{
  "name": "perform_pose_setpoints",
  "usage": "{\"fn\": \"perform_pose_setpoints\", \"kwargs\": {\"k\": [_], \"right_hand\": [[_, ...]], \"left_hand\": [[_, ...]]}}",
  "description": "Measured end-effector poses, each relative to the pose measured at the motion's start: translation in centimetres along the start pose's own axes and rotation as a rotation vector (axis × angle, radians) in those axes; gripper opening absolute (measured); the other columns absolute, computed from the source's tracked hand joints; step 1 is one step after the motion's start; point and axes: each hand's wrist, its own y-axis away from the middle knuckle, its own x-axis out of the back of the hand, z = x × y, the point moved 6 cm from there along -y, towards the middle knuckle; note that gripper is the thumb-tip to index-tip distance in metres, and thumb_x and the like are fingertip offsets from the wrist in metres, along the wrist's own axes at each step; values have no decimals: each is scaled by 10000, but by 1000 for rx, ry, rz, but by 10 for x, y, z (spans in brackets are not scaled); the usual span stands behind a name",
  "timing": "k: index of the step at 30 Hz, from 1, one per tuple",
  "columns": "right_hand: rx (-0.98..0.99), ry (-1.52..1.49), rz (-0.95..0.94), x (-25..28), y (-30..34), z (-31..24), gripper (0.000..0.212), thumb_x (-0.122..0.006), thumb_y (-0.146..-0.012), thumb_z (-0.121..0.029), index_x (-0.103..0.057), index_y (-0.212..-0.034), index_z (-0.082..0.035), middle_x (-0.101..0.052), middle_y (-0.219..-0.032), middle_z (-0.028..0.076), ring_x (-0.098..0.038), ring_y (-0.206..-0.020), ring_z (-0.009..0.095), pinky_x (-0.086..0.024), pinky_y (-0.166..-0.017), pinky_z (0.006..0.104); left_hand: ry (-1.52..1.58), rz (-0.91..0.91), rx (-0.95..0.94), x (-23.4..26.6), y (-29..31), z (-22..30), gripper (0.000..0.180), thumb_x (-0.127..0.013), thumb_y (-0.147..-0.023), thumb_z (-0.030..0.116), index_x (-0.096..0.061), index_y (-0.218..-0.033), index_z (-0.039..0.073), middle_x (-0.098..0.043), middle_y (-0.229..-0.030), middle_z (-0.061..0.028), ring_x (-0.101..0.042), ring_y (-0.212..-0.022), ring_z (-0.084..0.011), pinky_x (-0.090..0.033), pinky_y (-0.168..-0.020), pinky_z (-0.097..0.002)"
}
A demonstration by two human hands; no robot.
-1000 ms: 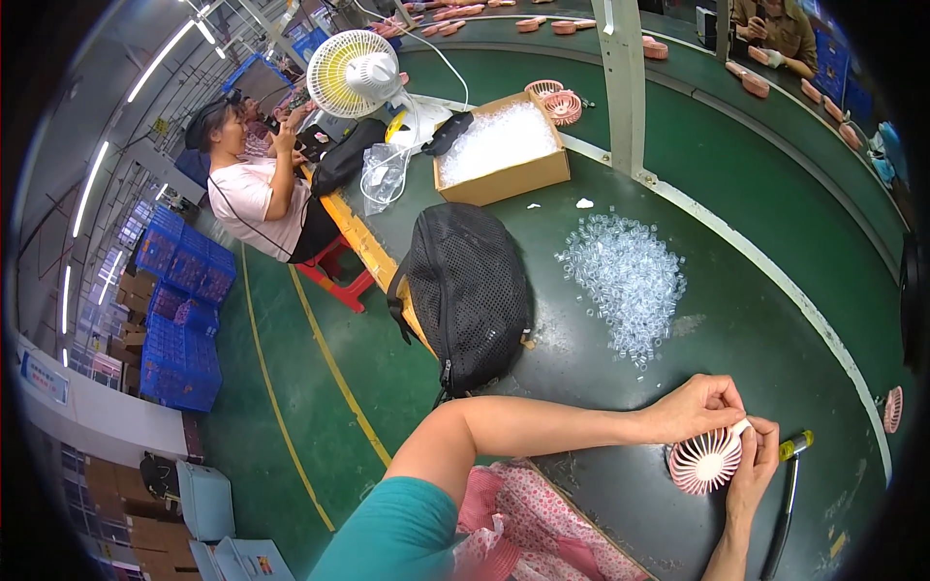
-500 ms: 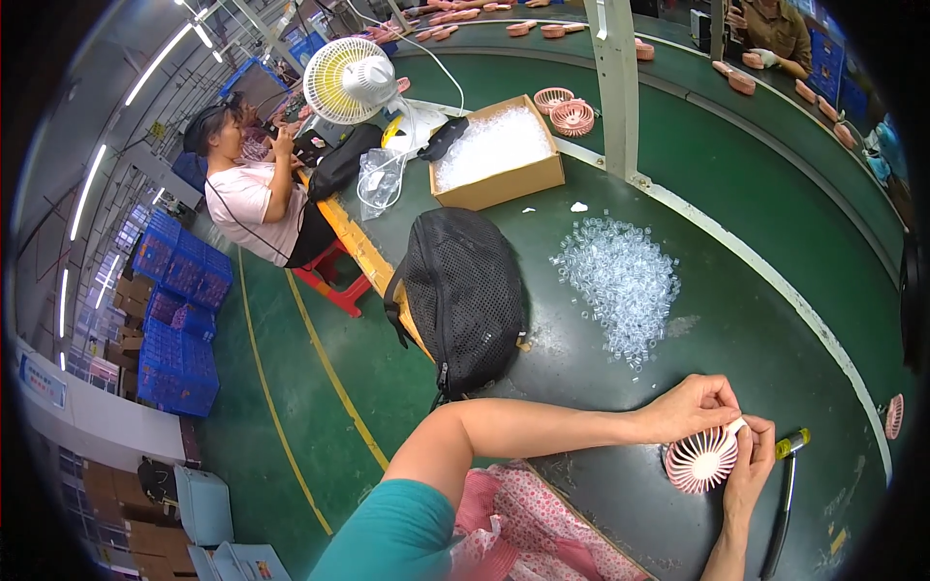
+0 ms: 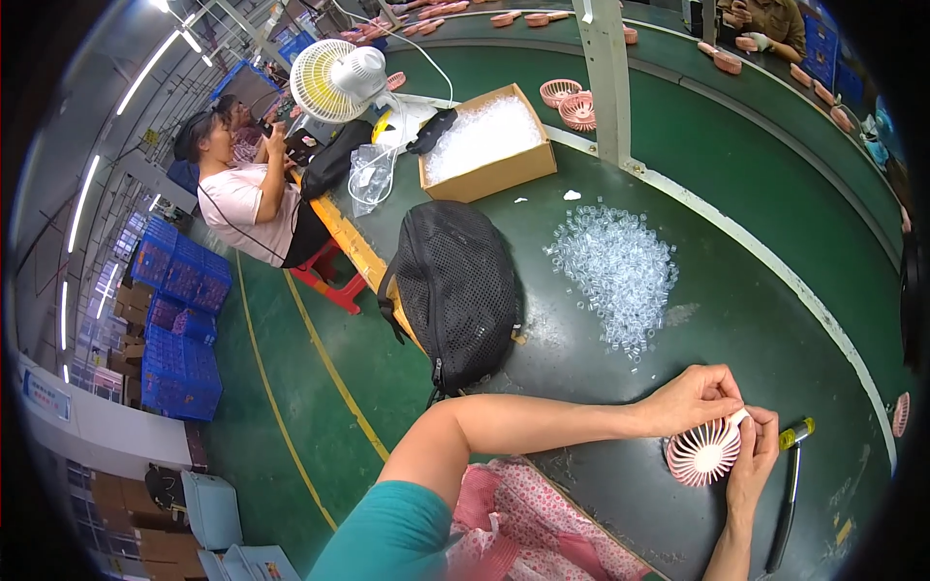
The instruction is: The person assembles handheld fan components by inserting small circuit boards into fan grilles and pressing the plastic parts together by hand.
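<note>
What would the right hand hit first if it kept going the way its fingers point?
The right hand points up and away; it already touches the pink fan grille. Beyond that, probably the left hand's fingertips, then the clear-parts pile; depth is unclear.

- your open brown cardboard box (image 3: 489,145) of clear bits sits at the far end of the green desk (image 3: 736,320).
- a crumpled clear plastic bag (image 3: 368,176) lies just left of it.
- stacked blue crates (image 3: 179,324) stand on the floor, far left.
</note>
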Motion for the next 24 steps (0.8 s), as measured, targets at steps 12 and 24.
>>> {"fn": "perform_pose_setpoints", "kwargs": {"k": [12,24], "right_hand": [[126,48,67,-5,-1,-8,119,-501,-1005,-96,-542,-1035,12,-591,-988,72,-549,-896,120,-439,-822,257],[235,247,174,3,10,-29,113,-603,-919,-23,-617,-1023,20,-608,-969,80,-601,-871,160,-486,-780,269]], "left_hand": [[-57,-22,-15,1,-1,3,194,-620,-976,163,-580,-1035,-17,-674,-899,-59,-618,-832,-73,-519,-721,-234],[-199,-21,-10,6,-3,-6,252,-650,-949,201,-656,-1091,-6,-679,-982,-39,-620,-918,-95,-519,-805,-253]]}}
